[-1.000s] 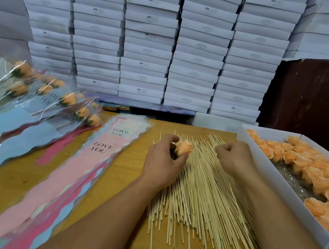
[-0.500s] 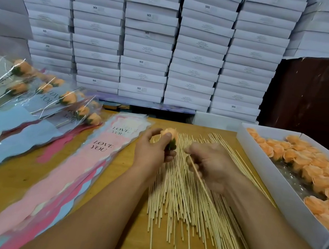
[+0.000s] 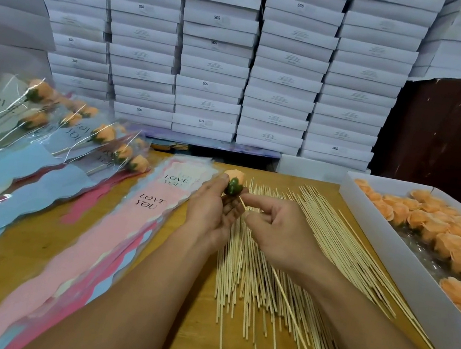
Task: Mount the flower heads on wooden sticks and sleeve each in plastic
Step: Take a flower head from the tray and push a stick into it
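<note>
My left hand (image 3: 211,210) holds an orange flower head (image 3: 233,181) by its green base, petals pointing away from me. My right hand (image 3: 278,227) pinches one wooden stick (image 3: 289,307) near its top; the stick's tip sits right at the green base. The stick runs back under my right forearm. Both hands hover above a spread pile of wooden sticks (image 3: 255,275) on the wooden table (image 3: 190,346). A stack of pink and blue "LOVE YOU" plastic sleeves (image 3: 111,234) lies left of my hands.
A white box (image 3: 411,281) of several orange flower heads (image 3: 437,234) stands at the right. Finished sleeved flowers (image 3: 58,129) lie in a heap at the far left. Stacked white cartons (image 3: 212,51) form a wall behind the table.
My left hand lifted the flower head off the stick pile and turned its green base toward me. My right hand picked one stick from the pile and brought its tip to the base.
</note>
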